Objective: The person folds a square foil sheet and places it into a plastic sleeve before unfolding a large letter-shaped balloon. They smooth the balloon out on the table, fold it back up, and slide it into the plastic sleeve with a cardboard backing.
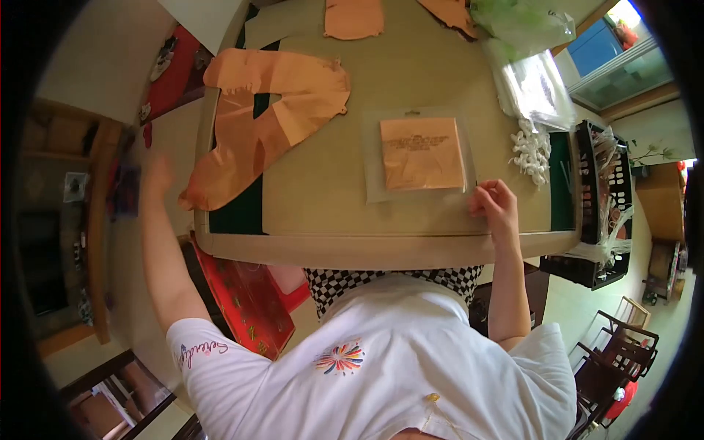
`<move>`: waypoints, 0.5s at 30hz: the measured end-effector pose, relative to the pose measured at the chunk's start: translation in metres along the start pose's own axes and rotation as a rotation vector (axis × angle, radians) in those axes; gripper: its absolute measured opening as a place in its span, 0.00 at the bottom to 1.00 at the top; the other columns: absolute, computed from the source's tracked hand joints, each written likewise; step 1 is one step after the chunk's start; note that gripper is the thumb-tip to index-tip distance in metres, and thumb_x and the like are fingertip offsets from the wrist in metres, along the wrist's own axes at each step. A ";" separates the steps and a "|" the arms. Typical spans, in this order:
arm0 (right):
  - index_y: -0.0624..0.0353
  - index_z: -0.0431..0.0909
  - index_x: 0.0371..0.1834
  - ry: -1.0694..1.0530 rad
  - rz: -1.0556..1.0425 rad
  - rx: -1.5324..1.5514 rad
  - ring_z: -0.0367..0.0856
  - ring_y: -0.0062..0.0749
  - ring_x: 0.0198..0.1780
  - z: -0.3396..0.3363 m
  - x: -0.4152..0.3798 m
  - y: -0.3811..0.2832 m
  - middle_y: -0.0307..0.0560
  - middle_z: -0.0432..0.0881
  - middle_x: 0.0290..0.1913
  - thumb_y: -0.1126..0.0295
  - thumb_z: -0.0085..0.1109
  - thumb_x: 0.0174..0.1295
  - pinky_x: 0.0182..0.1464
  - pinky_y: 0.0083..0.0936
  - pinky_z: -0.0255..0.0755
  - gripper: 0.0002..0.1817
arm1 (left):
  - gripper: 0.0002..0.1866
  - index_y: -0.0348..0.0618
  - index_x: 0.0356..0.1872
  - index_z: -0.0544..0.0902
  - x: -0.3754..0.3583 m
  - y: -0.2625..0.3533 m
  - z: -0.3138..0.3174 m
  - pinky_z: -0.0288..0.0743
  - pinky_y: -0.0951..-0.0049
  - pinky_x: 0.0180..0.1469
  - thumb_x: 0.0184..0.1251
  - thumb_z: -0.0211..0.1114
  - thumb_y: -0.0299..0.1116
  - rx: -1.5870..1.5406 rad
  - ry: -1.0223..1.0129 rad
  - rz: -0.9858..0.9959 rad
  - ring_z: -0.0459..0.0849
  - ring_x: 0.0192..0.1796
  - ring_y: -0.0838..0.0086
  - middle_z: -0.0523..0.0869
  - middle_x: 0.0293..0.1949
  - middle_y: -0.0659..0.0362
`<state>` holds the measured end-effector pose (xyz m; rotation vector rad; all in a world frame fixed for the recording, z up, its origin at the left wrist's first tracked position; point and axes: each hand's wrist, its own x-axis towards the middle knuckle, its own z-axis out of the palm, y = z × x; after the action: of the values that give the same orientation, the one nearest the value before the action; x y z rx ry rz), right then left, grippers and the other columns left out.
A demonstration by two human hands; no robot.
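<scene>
A clear plastic packet (372,161) with a folded rose-gold foil balloon (424,163) inside lies flat before me on the table. Dark print shows on the foil. My right hand (495,202) rests by the packet's lower right corner, fingers curled together; whether they pinch the edge is hidden. Past the table's left edge, my left hand (158,172) is smeared by motion. Nearest to it is a large, flat, creased rose-gold foil balloon (253,139), with a hole near its middle and one end overhanging the table's edge.
More rose-gold foil (354,18) and another foil piece (449,15) lie at the far side. On the right are a green plastic bag (521,26), clear plastic bags (539,84) and a white tangled bundle (532,152). A black crate (587,158) stands beside the table.
</scene>
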<state>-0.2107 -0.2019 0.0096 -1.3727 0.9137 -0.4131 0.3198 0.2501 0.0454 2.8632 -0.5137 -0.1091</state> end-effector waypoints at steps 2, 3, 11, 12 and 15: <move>0.63 0.75 0.45 0.018 0.016 -0.005 0.81 0.20 0.28 0.005 -0.002 -0.005 0.41 0.82 0.28 0.73 0.57 0.69 0.30 0.18 0.77 0.06 | 0.15 0.40 0.54 0.76 -0.006 0.018 -0.007 0.71 0.58 0.63 0.69 0.60 0.33 0.247 0.154 -0.125 0.76 0.64 0.54 0.78 0.60 0.47; 0.63 0.75 0.46 0.026 0.022 -0.013 0.80 0.20 0.29 0.008 -0.003 -0.012 0.40 0.82 0.28 0.73 0.58 0.69 0.31 0.17 0.77 0.07 | 0.15 0.41 0.52 0.77 -0.008 0.034 -0.016 0.73 0.56 0.61 0.68 0.60 0.33 0.043 0.256 -0.195 0.77 0.62 0.53 0.80 0.58 0.46; 0.60 0.75 0.58 -0.278 -0.167 -0.090 0.81 0.22 0.43 -0.016 -0.014 0.003 0.40 0.82 0.40 0.81 0.55 0.64 0.46 0.19 0.78 0.18 | 0.09 0.44 0.45 0.81 -0.038 0.092 0.005 0.77 0.65 0.46 0.72 0.59 0.35 -0.171 0.305 0.251 0.87 0.42 0.62 0.87 0.39 0.54; 0.60 0.75 0.58 -0.287 -0.190 -0.143 0.81 0.23 0.44 -0.014 -0.019 0.000 0.41 0.81 0.41 0.82 0.54 0.63 0.47 0.19 0.77 0.19 | 0.08 0.42 0.44 0.81 -0.066 0.133 -0.001 0.77 0.67 0.44 0.72 0.60 0.35 -0.174 0.265 0.182 0.86 0.40 0.65 0.87 0.38 0.54; 0.60 0.77 0.56 -0.265 -0.325 -0.310 0.81 0.25 0.44 -0.008 -0.025 -0.004 0.42 0.81 0.41 0.83 0.55 0.62 0.48 0.21 0.77 0.19 | 0.05 0.40 0.40 0.82 -0.130 0.200 0.034 0.76 0.68 0.41 0.71 0.61 0.30 -0.436 0.248 0.314 0.85 0.36 0.69 0.86 0.36 0.55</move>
<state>-0.2313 -0.1898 0.0217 -1.8228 0.5504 -0.3308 0.1276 0.1062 0.0641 2.3011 -0.7701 0.1655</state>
